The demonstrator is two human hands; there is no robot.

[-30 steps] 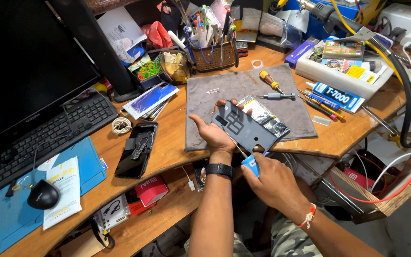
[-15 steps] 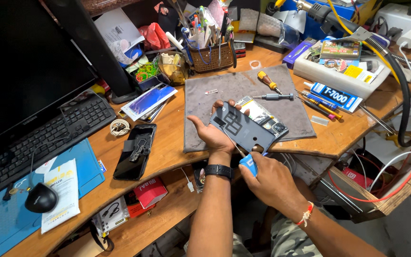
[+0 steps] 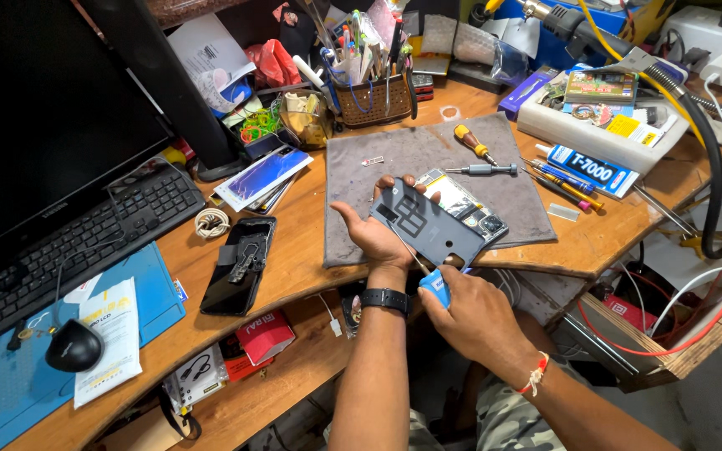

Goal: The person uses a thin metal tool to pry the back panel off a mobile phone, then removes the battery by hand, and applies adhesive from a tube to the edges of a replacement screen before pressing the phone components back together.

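- Head view, middle of the frame: left hand [image 3: 375,236] is cupped under a grey phone back cover [image 3: 424,227], thumb on the near-left edge and fingertips curling over the far edge, so it's properly gripping it.
- The cover sits tilted, just above the opened phone [image 3: 465,205] lying on the grey work mat [image 3: 428,159].
- Right hand [image 3: 471,317], lower centre, is clenched around a blue-handled pry tool [image 3: 437,286]; its thin tip runs up to the cover's near edge, right by the left palm.
- Upper centre on the mat: a yellow-handled screwdriver [image 3: 473,144] and a silver screwdriver [image 3: 485,169].
- Left of centre on the wooden desk [image 3: 294,250]: another black phone [image 3: 238,264], face up.
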